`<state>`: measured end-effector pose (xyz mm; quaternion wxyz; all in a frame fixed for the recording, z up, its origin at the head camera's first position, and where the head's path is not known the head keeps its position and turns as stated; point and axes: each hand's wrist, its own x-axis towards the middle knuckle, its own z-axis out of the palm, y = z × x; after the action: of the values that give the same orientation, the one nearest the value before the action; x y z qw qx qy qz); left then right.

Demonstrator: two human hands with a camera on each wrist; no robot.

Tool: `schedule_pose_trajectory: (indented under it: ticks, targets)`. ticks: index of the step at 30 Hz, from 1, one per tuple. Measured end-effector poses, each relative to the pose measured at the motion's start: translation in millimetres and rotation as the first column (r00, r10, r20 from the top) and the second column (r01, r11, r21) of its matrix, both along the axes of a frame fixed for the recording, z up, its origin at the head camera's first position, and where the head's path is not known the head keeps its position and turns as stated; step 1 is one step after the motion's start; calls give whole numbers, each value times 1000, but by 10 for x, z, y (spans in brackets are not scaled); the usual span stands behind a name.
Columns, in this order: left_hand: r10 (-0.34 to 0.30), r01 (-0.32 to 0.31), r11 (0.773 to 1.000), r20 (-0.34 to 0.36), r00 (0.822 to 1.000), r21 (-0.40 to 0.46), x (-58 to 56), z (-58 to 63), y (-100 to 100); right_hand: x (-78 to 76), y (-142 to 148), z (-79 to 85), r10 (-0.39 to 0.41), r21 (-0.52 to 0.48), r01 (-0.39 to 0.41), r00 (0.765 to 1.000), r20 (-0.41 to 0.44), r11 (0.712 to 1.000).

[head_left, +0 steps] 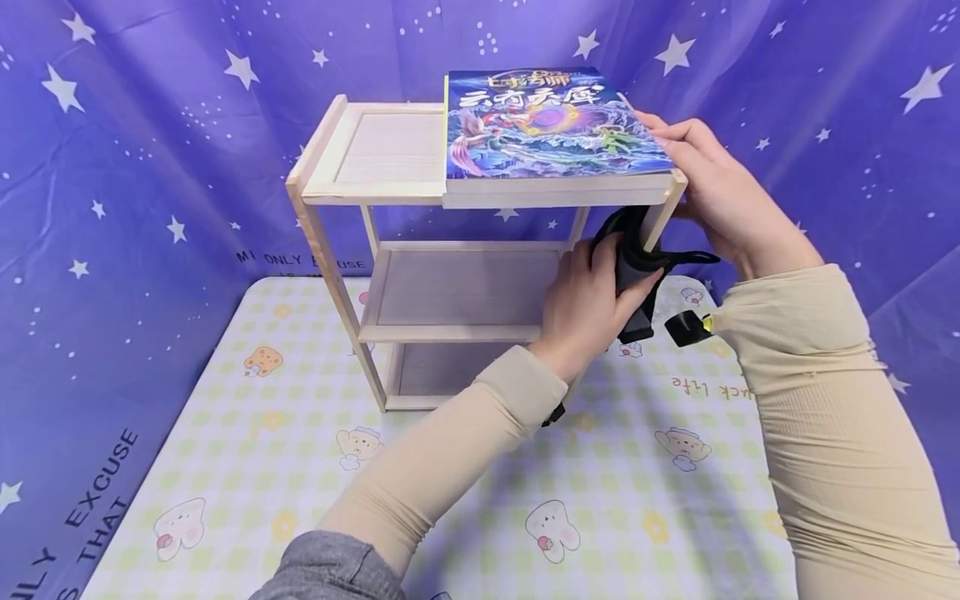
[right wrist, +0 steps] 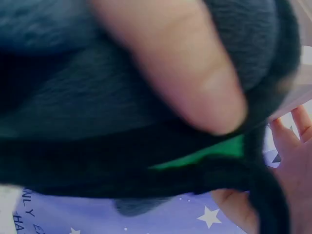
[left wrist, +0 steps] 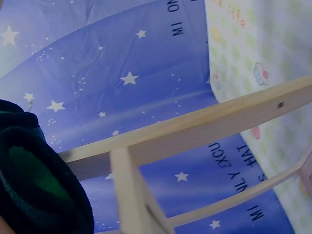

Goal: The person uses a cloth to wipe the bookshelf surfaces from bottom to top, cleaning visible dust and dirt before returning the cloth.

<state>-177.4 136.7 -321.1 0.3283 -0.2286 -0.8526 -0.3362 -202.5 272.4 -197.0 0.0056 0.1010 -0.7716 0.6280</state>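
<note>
A three-tier pale wooden shelf point(head_left: 390, 150) stands on the table. In the head view my left hand point(head_left: 581, 300) holds a dark grey fabric piece point(head_left: 633, 271) with black edging and a loop, up against the shelf's right front post. A large digit presses this fabric point(right wrist: 87, 102) in the right wrist view, where a green inside shows. My right hand point(head_left: 720, 183) grips the shelf's top right side, its fingers by the edge of a thick illustrated book point(head_left: 555, 125). The book lies flat on the right part of the top tier. The fabric piece point(left wrist: 44, 180) also shows in the left wrist view.
A checked cloth with cartoon prints point(head_left: 450, 517) covers the table under the shelf. Purple curtains with white stars point(head_left: 187, 108) hang behind and at the sides. A black wrist-worn piece point(head_left: 688, 327) sticks out from the right sleeve.
</note>
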Motion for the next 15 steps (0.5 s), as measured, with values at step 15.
schedule_pose_trajectory:
  ticks: [15]
  targets:
    - [33,-16,989,115,993,-145,58,-185,-63,7,16,-18,17,-69,-18,1000,-15,997]
